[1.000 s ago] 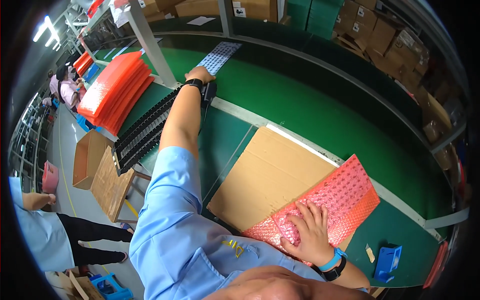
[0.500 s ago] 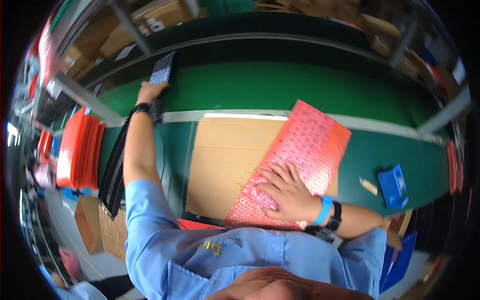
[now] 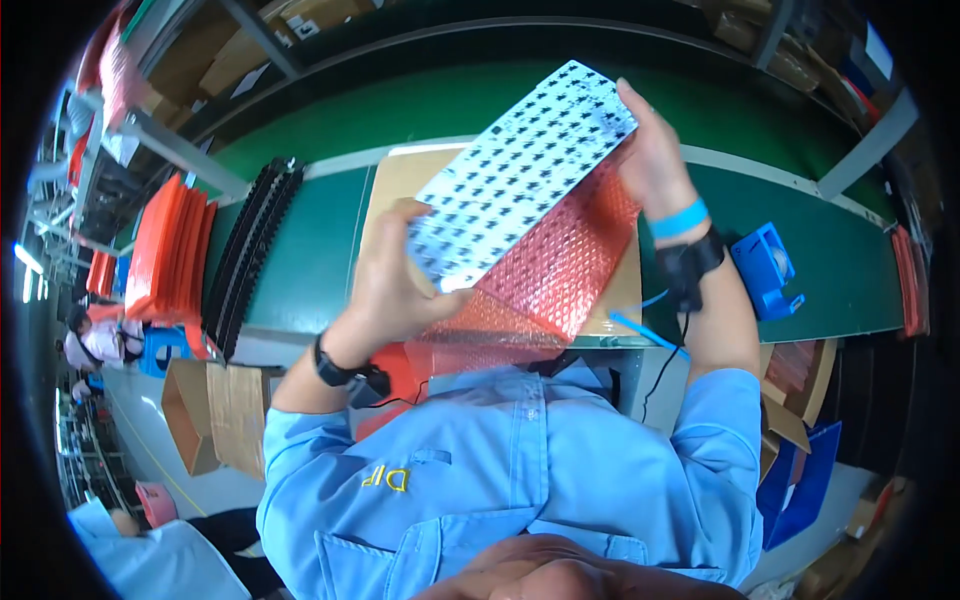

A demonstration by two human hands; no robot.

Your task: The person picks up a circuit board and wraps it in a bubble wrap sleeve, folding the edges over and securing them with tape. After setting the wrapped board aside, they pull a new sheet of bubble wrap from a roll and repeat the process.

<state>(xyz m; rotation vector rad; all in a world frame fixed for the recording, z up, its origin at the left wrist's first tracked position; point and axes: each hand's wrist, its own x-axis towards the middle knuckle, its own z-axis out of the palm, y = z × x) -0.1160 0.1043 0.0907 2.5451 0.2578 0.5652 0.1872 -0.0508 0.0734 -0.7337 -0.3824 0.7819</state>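
Note:
A long white circuit board (image 3: 520, 170), with rows of small black marks like a keyboard's layout, is tilted in the air between my hands. My left hand (image 3: 390, 285) grips its lower left end, thumb along the near edge. At the upper right end my right hand (image 3: 650, 155) is closed on the board, some fingers hidden behind it. Below lies a pink bubble-wrap bag (image 3: 555, 260), partly covered by the board, on a cardboard sheet (image 3: 385, 185). Each wrist wears a black band; a blue strap (image 3: 680, 219) circles the right one.
Black slotted strips (image 3: 250, 250) lie on the green bench at left, beside a stack of red-orange sheets (image 3: 165, 250). A blue holder (image 3: 765, 270) stands at right. Behind runs a green conveyor belt (image 3: 400, 115). Cardboard boxes (image 3: 235, 420) sit below the bench; a person in blue (image 3: 150, 550) is at lower left.
My left hand has brought the board from the belt at far left to over the cardboard. My right hand has left the bubble-wrap bag and taken the board's other end.

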